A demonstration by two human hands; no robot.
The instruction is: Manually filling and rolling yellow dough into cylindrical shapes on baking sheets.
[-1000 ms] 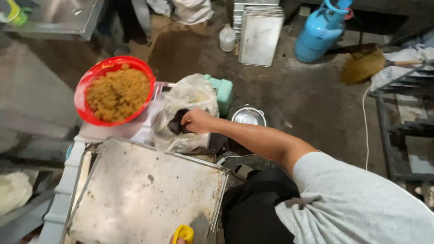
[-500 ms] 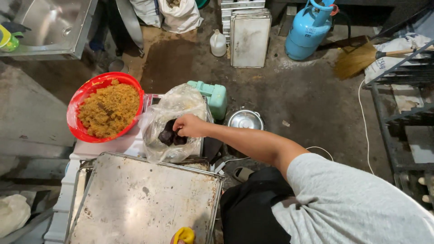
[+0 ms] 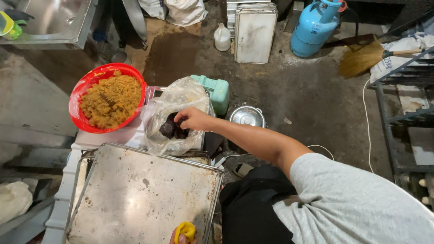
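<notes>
clear plastic bag [image 3: 174, 115] holds dark lumps [image 3: 174, 129] just below r hand [image 3: 195, 119], fingers curled onto them (grip looks closed). l hand [image 3: 181, 234] sits well apart at metal tray [image 3: 144, 199] edge, pinching a yellow piece [image 3: 186, 230].

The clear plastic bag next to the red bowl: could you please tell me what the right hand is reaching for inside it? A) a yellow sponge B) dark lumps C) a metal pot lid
B: the right hand reaches into the clear plastic bag, with its fingers on the dark lumps inside.
</notes>
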